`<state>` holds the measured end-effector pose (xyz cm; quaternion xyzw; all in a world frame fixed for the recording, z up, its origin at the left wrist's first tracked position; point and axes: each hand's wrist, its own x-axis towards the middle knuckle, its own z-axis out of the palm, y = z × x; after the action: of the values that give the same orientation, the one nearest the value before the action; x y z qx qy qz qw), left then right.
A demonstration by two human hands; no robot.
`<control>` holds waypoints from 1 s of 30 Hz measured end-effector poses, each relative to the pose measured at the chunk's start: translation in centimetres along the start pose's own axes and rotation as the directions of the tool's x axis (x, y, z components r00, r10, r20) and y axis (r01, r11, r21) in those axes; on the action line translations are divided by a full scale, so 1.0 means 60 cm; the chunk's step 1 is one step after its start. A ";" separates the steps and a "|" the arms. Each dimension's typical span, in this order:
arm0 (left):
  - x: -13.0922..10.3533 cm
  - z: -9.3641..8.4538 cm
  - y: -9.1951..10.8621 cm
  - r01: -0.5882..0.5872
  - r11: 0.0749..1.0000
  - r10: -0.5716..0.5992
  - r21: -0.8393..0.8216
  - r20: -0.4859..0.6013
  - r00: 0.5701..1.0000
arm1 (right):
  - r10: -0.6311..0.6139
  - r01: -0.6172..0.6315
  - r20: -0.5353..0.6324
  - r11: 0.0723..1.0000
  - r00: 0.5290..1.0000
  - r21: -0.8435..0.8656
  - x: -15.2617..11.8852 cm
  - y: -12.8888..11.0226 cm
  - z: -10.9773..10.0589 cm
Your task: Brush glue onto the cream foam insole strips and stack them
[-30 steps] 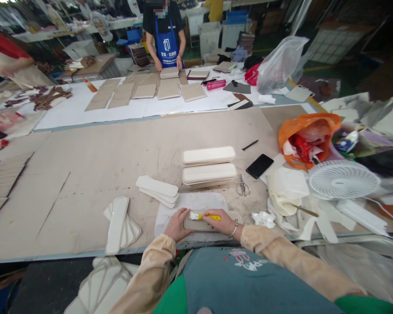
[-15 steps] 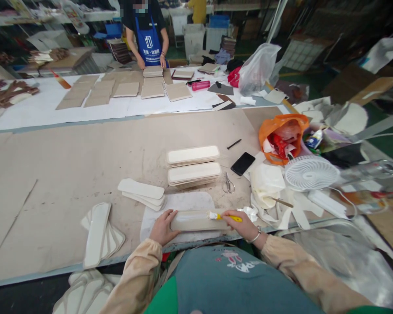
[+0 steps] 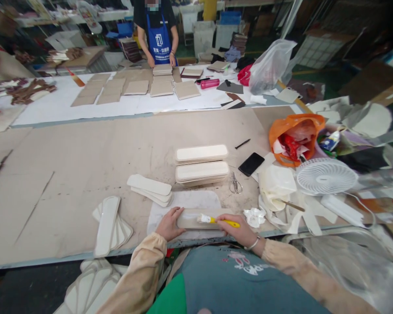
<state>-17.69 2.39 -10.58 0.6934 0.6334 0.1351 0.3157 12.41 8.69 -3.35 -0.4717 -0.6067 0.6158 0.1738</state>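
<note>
A long beige strip-shaped panel lies on a white sheet at the table's near edge. My left hand grips the panel's left end, thumb and fingers on either side. In my right hand is a yellow-handled brush, its white-coated bristles touching the panel's upper face around the middle. Just past the sheet stand two stacks of long rounded panels with pale tops, a nearer stack and a farther stack. Loose pale panels lie fanned to the left, with more panels nearer me.
Scissors, a black phone and a crumpled white tissue lie to the right. Beyond them are a white fan, an orange bag and a whitish container. Across the table, a person in a blue apron handles stacked boards.
My right hand has drawn the brush leftward along the panel. My left hand keeps its hold on the left end. The whole view has turned a little to the left.
</note>
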 end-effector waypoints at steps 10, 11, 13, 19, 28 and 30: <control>-0.003 0.004 -0.007 -0.017 1.000 0.017 0.018 -0.007 1.000 | 0.019 -0.033 0.141 0.995 0.990 0.094 0.085 0.014 0.108; -0.003 0.004 -0.006 -0.015 1.000 0.015 0.019 -0.007 1.000 | 0.024 -0.036 0.136 0.996 0.990 0.085 0.083 0.016 0.107; -0.004 0.004 -0.005 -0.010 1.000 0.010 0.020 -0.010 1.000 | 0.041 -0.049 0.127 0.996 0.991 0.068 0.076 0.019 0.097; -0.004 0.005 -0.006 0.013 0.998 -0.011 0.061 -0.026 1.000 | 0.129 -0.131 0.045 0.991 0.991 0.032 0.034 0.029 0.031; -0.004 0.006 -0.001 0.030 0.995 -0.029 0.099 -0.011 1.000 | 0.202 -0.209 -0.180 0.978 0.963 -0.021 -0.048 0.053 -0.092; -0.004 0.006 0.000 0.036 0.995 -0.035 0.096 -0.011 0.999 | 0.199 -0.217 -0.229 0.974 0.953 -0.058 -0.061 0.048 -0.103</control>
<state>-17.51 2.05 -10.80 0.6959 0.6528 0.1019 0.2813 20.13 8.83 -3.53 -0.6056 -0.5553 0.5485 0.1551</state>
